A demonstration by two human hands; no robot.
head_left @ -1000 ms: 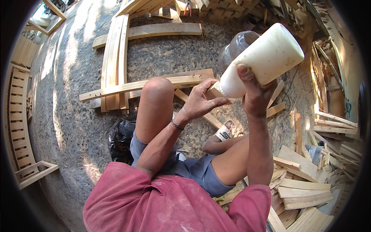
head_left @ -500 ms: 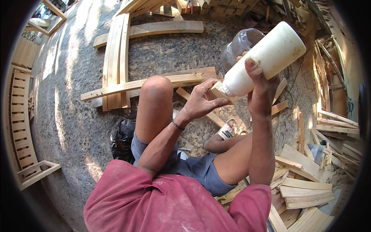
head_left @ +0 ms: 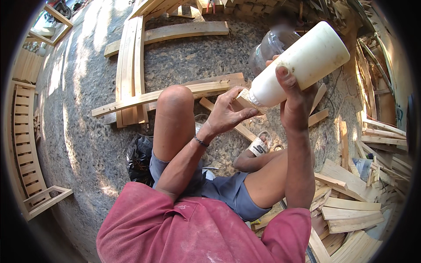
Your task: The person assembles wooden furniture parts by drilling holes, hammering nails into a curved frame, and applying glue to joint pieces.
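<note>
Right hand clamped round white cylindrical plastic bottle, tilted neck-down | left hand open, fingers spread just below the neck, apparently at its cap | step: opening or dispensing | next: steady tilt over pale wooden slat.

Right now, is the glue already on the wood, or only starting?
Only starting, it seems. Done: the right hand has the white bottle tipped, nozzle down. In hand: the left hand is at the nozzle end. Left: the wooden strip across the knee shows no glue I can see.
</note>
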